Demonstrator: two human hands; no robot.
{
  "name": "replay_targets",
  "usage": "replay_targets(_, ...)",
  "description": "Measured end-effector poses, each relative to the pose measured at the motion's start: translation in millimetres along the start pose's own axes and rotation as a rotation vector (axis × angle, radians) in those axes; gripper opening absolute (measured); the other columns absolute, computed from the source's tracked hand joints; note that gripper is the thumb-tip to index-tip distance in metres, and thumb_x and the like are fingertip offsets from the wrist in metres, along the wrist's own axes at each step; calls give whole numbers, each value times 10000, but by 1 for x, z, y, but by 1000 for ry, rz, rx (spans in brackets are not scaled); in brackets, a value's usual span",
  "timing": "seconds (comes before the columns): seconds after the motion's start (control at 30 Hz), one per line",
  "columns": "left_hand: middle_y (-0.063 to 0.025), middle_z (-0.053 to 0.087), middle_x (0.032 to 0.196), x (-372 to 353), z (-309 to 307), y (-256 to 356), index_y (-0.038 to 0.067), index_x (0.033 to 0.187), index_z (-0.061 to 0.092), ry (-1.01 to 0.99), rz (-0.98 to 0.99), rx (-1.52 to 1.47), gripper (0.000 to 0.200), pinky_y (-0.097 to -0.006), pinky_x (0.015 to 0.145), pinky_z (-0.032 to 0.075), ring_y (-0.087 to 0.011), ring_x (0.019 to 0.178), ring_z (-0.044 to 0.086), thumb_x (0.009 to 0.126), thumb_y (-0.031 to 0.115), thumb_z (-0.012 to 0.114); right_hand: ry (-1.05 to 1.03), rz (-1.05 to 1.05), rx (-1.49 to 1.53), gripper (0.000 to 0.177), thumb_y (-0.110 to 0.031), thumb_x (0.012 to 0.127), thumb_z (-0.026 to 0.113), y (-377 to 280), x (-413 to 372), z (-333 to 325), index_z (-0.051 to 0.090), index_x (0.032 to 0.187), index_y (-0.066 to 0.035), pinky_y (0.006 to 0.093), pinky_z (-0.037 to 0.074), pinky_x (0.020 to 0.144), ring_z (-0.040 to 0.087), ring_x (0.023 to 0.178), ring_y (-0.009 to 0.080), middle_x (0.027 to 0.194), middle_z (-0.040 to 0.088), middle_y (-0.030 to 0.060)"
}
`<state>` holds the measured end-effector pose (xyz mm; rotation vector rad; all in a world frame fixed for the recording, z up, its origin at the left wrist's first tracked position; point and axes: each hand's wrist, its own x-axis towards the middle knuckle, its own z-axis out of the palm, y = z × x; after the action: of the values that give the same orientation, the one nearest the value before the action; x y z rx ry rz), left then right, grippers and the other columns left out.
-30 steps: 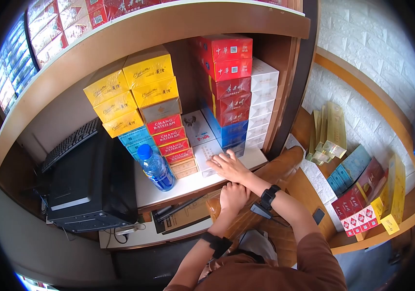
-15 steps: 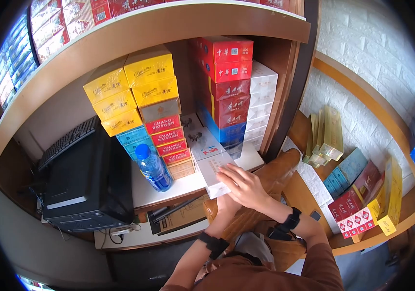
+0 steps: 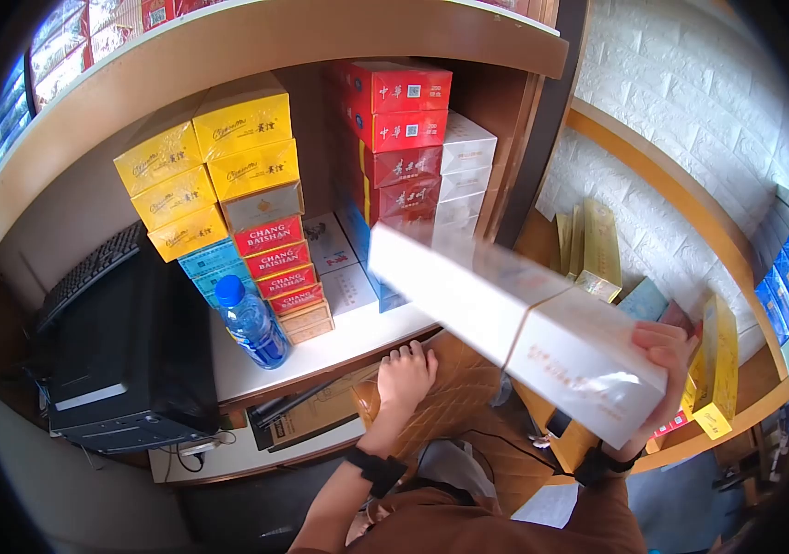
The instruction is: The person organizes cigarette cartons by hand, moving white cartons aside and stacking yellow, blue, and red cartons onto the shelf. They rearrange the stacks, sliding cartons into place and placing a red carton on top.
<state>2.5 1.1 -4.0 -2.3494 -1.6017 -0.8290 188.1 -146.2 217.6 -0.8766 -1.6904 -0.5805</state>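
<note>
My right hand [image 3: 669,365] grips the right end of a long white carton [image 3: 551,346] in clear wrap, with a dark line round its middle. Raised and tilted, the carton slants down from upper left to lower right, in front of the right-hand stacks. My left hand [image 3: 407,374] holds nothing; its fingers are loosely bent and slightly apart, by the front edge of the white shelf [image 3: 367,337]. Behind it, a white-and-grey carton [image 3: 344,288] lies flat on the shelf between the stacks.
Yellow cartons [image 3: 245,125] and red cartons [image 3: 270,235] form the left stacks, with a blue-capped bottle [image 3: 254,328] before them. Red cartons [image 3: 411,90] and white cartons [image 3: 468,143] stand farther right. A black computer case [image 3: 127,369] is left; a brown padded seat [image 3: 464,379] is below.
Both hands were together on a white carton at the shelf. My right hand has moved right with the long white carton raised; my left hand is off the cartons. The view has shifted slightly.
</note>
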Motion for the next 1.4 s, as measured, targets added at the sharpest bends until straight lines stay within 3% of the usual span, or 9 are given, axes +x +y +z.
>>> replay_targets(0.13, -113, 610, 654, 0, 0, 0, 46, 745, 568, -13, -17, -24, 307, -360, 569, 501, -259, 607, 623, 843, 324, 481, 125, -273, -356, 506, -270, 700, 728, 24, 1, -17, 469, 1054, -17, 423, 452, 786, 572, 876, 323, 962, 598, 162)
replay_targets(0.23, -112, 610, 655, -1, -1, 0, 46, 745, 568, -7, -16, -21, 308, -361, 571, 500, -259, 606, 621, 846, 323, 478, 105, -266, -434, 515, -147, 720, 717, 36, 0, -16, 437, 1134, -23, 414, 429, 887, 545, 1005, 317, 1067, 550, 188)
replay_targets(0.37, -112, 610, 653, -2, -1, 0, 44, 750, 569, -12, -13, -25, 310, -361, 572, 498, -261, 609, 622, 849, 322, 474, 116, -202, -354, 677, -181, 635, 795, 66, 4, -5, 424, 1188, -56, 396, 419, 891, 535, 1015, 308, 1116, 531, 185)
replay_targets(0.57, -115, 608, 649, -1, 0, 0, 43, 750, 568, -2, -19, -29, 311, -362, 568, 497, -264, 608, 623, 847, 324, 477, 26, -274, -384, 580, -139, 643, 759, 69, 14, 2, 461, 1132, -50, 392, 421, 870, 535, 1003, 313, 1099, 532, 193)
replay_targets(0.63, -116, 607, 648, -1, 0, 0, 45, 744, 565, -6, -18, -28, 309, -362, 565, 497, -264, 606, 623, 845, 323, 479, 69, -281, -374, 399, -173, 725, 681, 67, 13, 5, 510, 1068, -60, 408, 434, 851, 551, 1008, 340, 1053, 607, 130)
replay_targets(0.83, -109, 601, 631, -1, -1, 0, 50, 730, 556, 14, -3, -15, 292, -355, 556, 496, -258, 595, 620, 837, 313, 489, -36, -378, -403, 331, -78, 732, 633, 48, 24, 13, 521, 1043, -70, 374, 446, 844, 551, 1010, 316, 1077, 606, 91)
replay_targets(0.97, -109, 602, 631, 0, 0, 0, 47, 732, 562, 22, -7, -26, 295, -355, 557, 496, -257, 591, 619, 837, 313, 488, -92, -368, -401, 302, -23, 702, 622, 45, 30, 22, 539, 990, -59, 376, 441, 865, 548, 1016, 312, 1093, 598, 93)
replay_targets(1.17, -109, 607, 640, -1, -1, 0, 48, 734, 569, 12, -14, -20, 300, -355, 561, 497, -257, 595, 619, 841, 316, 486, 4, -243, -578, 477, 27, 650, 632, 74, 45, 56, 562, 1117, -36, 412, 400, 931, 509, 1097, 316, 1207, 535, 113)
replay_targets(1.4, -122, 615, 652, 0, -5, 1, 39, 765, 582, 1, -12, -32, 290, -361, 569, 505, -268, 608, 628, 850, 296, 481, 318, -65, -393, 577, -28, 655, 670, 130, 48, 163, 539, 1216, -76, 442, 334, 979, 457, 1171, 324, 1305, 464, 131)
